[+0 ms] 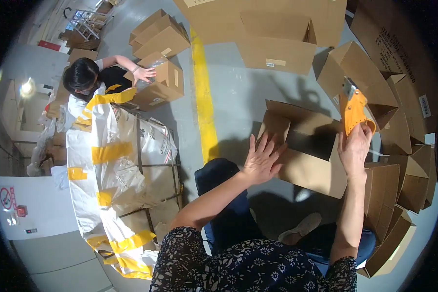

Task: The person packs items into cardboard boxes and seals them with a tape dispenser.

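Observation:
A cardboard box (314,168) stands on the floor in front of me with its top opening showing and a dark inside. My left hand (263,163) rests flat at its left end, fingers spread over a flap (276,127). On the other side, my right hand (354,151) grips an orange tape dispenser (354,109), its metal end pointing up and away from me. The dispenser is held above the box's right end. Whether any tape is on it, I cannot make out.
Several open cardboard boxes (357,78) crowd the right side, and a larger one (277,51) stands ahead. A white-wrapped, yellow-taped stack (117,170) is to my left. Beyond it a co-worker (90,80) reaches into a box (163,90). A yellow floor line (203,97) runs between us.

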{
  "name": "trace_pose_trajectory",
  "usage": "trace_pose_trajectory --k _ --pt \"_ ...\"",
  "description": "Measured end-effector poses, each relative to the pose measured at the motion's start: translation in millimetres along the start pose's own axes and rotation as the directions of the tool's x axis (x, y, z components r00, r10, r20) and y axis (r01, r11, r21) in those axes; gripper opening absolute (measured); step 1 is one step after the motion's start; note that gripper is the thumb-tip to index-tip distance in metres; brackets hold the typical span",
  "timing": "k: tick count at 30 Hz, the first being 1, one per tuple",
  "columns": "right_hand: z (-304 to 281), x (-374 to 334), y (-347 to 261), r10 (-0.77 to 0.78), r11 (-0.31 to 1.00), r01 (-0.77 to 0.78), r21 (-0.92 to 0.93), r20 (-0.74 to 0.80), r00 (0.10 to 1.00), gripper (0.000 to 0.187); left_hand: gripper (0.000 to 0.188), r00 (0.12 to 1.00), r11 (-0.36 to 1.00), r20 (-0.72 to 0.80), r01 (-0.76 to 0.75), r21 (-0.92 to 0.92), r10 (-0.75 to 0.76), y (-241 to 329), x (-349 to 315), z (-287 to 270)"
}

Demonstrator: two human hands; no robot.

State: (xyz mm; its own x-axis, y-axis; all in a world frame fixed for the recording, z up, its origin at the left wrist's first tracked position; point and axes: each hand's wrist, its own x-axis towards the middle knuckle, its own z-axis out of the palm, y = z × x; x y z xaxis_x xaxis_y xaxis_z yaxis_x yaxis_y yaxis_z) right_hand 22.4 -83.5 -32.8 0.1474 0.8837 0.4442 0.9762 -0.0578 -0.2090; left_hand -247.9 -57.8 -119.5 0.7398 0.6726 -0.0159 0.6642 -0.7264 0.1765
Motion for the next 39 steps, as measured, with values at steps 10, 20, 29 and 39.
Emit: trace_pose_trajectory --k 10,20,29,39 --pt "-19 -44 -20 0.152 0.988 -0.153 0.031 0.027 0.988 0.034 0.066 0.997 0.996 -0.014 -0.078 -0.054 0.077 -5 -1 2" --pt "-13 -76 -7 0.046 0.999 -0.047 0.026 0.029 0.999 0.032 0.067 0.976 0.980 -0.186 -0.138 -0.143 0.110 -17 -4 6" --pt "2 -110 -19 0.125 0.991 -0.133 0.025 0.204 0.971 0.032 0.066 0.944 0.959 -0.309 -0.188 -0.212 0.117 -15 -7 4" --pt "9 -116 -14 0.121 0.993 -0.122 0.000 0.144 0.982 0.029 0.063 0.996 0.999 -0.075 -0.042 -0.009 0.041 -3 -1 -12"
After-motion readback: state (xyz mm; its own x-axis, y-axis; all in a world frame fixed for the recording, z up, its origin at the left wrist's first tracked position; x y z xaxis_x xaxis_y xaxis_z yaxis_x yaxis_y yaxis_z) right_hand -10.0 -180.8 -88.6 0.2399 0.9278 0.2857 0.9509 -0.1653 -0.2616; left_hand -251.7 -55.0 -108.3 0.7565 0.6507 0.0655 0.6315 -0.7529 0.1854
